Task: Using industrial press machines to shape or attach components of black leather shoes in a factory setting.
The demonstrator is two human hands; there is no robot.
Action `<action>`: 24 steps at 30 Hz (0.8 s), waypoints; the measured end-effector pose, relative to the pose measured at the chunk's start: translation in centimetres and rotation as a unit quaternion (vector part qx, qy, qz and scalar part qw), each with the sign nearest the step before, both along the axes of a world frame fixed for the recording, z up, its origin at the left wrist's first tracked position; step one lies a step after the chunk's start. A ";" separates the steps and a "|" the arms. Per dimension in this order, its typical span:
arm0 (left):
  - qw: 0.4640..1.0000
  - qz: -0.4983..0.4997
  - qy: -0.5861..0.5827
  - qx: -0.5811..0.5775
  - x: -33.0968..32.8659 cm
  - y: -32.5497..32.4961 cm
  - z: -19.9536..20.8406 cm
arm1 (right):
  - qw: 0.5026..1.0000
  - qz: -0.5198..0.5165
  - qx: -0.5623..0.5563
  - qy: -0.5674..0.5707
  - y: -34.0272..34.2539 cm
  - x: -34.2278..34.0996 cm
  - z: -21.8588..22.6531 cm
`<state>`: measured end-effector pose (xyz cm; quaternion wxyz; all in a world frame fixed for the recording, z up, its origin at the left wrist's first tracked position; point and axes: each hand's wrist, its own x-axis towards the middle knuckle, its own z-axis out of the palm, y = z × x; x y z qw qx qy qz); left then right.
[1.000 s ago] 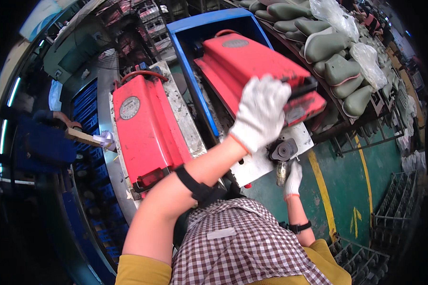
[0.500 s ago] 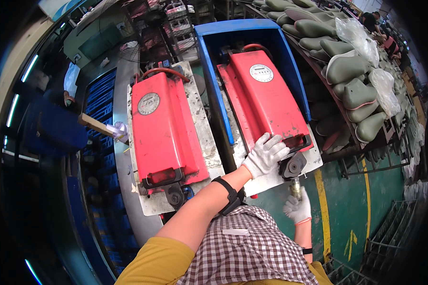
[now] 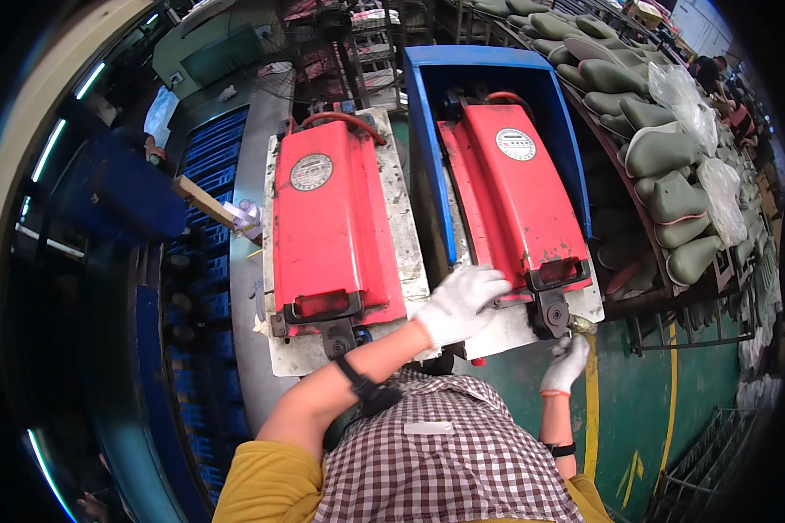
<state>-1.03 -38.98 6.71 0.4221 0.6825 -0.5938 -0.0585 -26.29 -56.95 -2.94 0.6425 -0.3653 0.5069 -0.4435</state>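
Observation:
Two red metal machine covers lie side by side, the left cover [image 3: 333, 231] and the right cover [image 3: 525, 196], each on a pale, stained plate. My left hand [image 3: 462, 303], in a white glove, is open with fingers stretched right, at the right cover's near left corner above the plate [image 3: 506, 329]. In a white glove too, my right hand [image 3: 567, 364] is closed, its fingers curled against the underside of a short brass-coloured handle [image 3: 582, 324]. That handle sticks out beside the black pivot bracket [image 3: 551, 314] below the right cover's black front grip [image 3: 558, 275]. Some right fingertips are hidden.
A blue metal hood [image 3: 488, 57] surrounds the right cover's far end. Grey-green moulded saddle-shaped pieces [image 3: 663, 157] with clear plastic bags crowd a rack at right. At left are a wooden bar [image 3: 202, 202] and a blue slatted conveyor [image 3: 214, 166]. Wire racks [image 3: 702, 462] stand at lower right.
My left hand has slid left and down off the right cover's front grip. The brass-coloured handle has swung from pointing down to pointing right, and my right hand has moved slightly up and right.

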 end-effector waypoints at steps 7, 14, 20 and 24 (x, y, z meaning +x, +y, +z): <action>0.952 0.293 -0.077 0.034 2.3 19.3 3.0 | 0.892 0.401 -0.200 0.056 7.2 4.7 3.7; 0.894 0.308 -0.048 0.324 3.7 20.8 2.2 | 0.555 0.773 -0.239 0.193 16.5 15.9 7.9; 0.852 0.247 0.014 0.461 5.4 18.7 4.3 | 0.418 0.817 -0.289 0.271 23.2 18.6 4.5; 0.845 0.261 0.019 0.467 5.4 18.9 2.8 | 0.438 0.807 -0.288 0.272 23.4 18.3 5.1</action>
